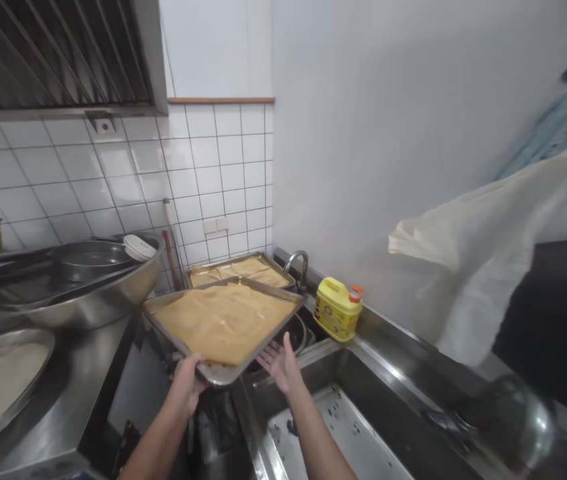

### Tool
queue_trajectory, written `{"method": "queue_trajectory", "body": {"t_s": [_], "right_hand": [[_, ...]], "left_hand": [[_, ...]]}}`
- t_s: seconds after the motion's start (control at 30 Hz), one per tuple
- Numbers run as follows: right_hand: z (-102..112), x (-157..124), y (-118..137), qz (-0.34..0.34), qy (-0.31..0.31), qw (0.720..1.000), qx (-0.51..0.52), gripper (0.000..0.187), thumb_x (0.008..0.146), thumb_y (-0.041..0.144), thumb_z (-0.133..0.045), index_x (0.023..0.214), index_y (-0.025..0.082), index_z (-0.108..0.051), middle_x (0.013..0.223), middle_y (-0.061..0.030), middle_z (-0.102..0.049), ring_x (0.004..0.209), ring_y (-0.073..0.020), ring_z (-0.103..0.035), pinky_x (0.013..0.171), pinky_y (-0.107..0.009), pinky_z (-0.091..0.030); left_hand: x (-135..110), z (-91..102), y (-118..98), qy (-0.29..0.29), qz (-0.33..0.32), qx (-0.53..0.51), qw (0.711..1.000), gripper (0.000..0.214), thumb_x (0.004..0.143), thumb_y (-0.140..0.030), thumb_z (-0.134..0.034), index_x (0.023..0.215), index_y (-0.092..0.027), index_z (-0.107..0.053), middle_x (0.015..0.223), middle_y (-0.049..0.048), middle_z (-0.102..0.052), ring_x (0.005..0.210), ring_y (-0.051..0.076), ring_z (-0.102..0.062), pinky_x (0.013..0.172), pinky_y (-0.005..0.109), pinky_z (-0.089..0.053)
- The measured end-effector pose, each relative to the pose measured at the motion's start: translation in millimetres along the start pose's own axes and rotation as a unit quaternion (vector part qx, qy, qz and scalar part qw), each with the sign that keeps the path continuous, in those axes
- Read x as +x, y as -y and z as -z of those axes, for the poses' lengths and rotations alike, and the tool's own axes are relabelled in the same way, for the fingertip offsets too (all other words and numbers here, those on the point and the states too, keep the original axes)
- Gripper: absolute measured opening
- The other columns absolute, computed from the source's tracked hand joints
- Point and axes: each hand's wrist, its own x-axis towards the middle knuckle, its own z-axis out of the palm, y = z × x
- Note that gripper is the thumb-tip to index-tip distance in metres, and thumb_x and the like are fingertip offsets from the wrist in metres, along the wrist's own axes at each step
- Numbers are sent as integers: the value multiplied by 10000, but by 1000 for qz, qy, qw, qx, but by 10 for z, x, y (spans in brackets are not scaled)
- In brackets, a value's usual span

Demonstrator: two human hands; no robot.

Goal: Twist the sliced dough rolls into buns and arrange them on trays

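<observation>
A flat metal baking tray [263, 345] is held out directly ahead of the forearms, at about chest-low height above the gap between the steel worktop and the sink. A soft golden-yellow sheet [223, 323], perhaps of bean curd skin, is spread across the tray, though its material cannot be confirmed from this view.

The left hand [188, 385] is closed around the tray's near-left edge, with the fingers partly hidden under the rim. The right hand [281, 365] is open and turned palm up, its fingers spread wide, just beside the near-right edge; contact with the tray cannot be confirmed. The left hand is therefore the nearer to the load and is seen bearing it.

The tray is set diamond-wise to the view, one corner pointing back between the hands. Foreshortening makes it look almost square, so its long axis cannot be settled.

Beyond the tray, a second metal tray [226, 260] of similar sheets is seen against the tiles, partly covered by the held tray. A stainless basin [88, 307] is placed to the left of the hands, and a deep steel sink [343, 380] lies below and to the right. A yellow plastic jug [337, 309] is placed on the sink ledge. A pale, blurred sheet [478, 260] is seen far to the right, its nature and support hard to make out.
</observation>
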Motion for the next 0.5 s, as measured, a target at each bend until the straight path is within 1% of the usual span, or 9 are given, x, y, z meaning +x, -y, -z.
{"method": "queue_trajectory", "body": {"t_s": [0.1,0.17,0.2,0.27,0.37,0.43,0.5], "right_hand": [[-69,-191,-48,50,-40,998,8,291,714,363,-592,924,163,-570,799,-47,-679,852,-230,-633,728,-341,-527],[-21,-434,-148,63,-73,995,7,193,663,273,-597,824,165,-590,700,-19,-676,789,-228,-642,705,-330,-535],[21,-588,-213,62,-83,995,4,176,635,252,-602,787,163,-594,670,-15,-672,765,-230,-644,696,-328,-538],[115,-937,-355,62,-102,993,-9,181,586,241,-618,746,159,-599,639,-13,-665,731,-235,-645,676,-330,-544],[238,-1511,-579,75,-152,985,-43,188,530,241,-639,700,170,-600,596,-8,-651,692,-247,-644,627,-335,-550],[291,-1910,-744,89,-191,976,-62,174,506,235,-645,664,183,-595,572,-6,-639,666,-254,-640,579,-334,-548],[296,-2320,-945,111,-221,965,-87,152,516,235,-653,643,182,-587,575,-14,-629,647,-249,-631,539,-325,-538]], "left_hand": [[-443,241,141,7,9,34,999,244,596,-130,-561,840,-140,-555,624,43,-629,664,216,-634,595,305,-504],[-704,442,205,17,5,36,999,323,575,-153,-597,895,-155,-553,664,46,-645,717,240,-639,620,321,-502],[-827,555,226,28,1,29,999,367,563,-165,-612,925,-165,-550,697,48,-653,746,249,-638,636,327,-500],[-1058,799,249,69,-3,15,997,452,553,-204,-637,993,-185,-538,792,57,-663,815,261,-628,681,337,-493],[-1356,1200,256,143,8,19,990,541,546,-254,-660,1067,-207,-523,898,66,-653,901,276,-599,755,354,-472],[-1509,1500,251,201,22,35,979,578,537,-274,-674,1092,-216,-525,945,71,-640,956,289,-572,809,366,-449],[-1626,1841,230,250,41,56,966,604,530,-285,-683,1111,-220,-529,986,75,-625,1000,300,-544,855,374,-421]]}}
